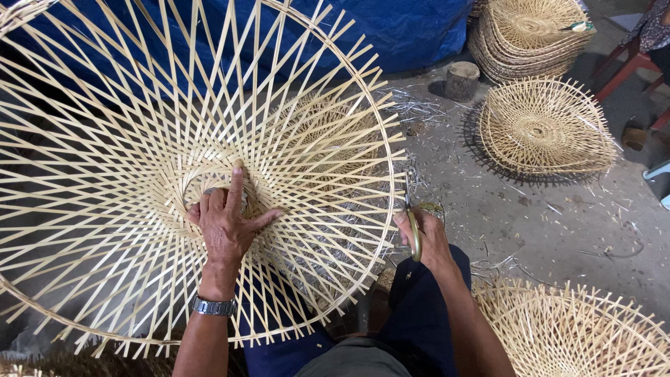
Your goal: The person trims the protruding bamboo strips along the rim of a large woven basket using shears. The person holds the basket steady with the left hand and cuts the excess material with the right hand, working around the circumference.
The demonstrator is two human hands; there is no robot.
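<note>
My left hand (227, 222) lay spread on the woven centre of the big bamboo frame (125, 91), forefinger stretched straight up along a strip, thumb splayed to the side, the other fingers half curled against the weave. A metal watch (213, 306) sat on that wrist. The frame itself rested tilted across my lap, its spokes fanning out to the round rim. My right hand (426, 237) was closed around the yellow handles of a pair of scissors (414, 234), held just beside the frame's right rim, above my knee. Beyond, on the littered concrete floor (558, 223), lay a finished woven piece (544, 126), a stack of them (534, 35) and a small wooden stump (462, 79) by blue tarpaulin (412, 28).
</note>
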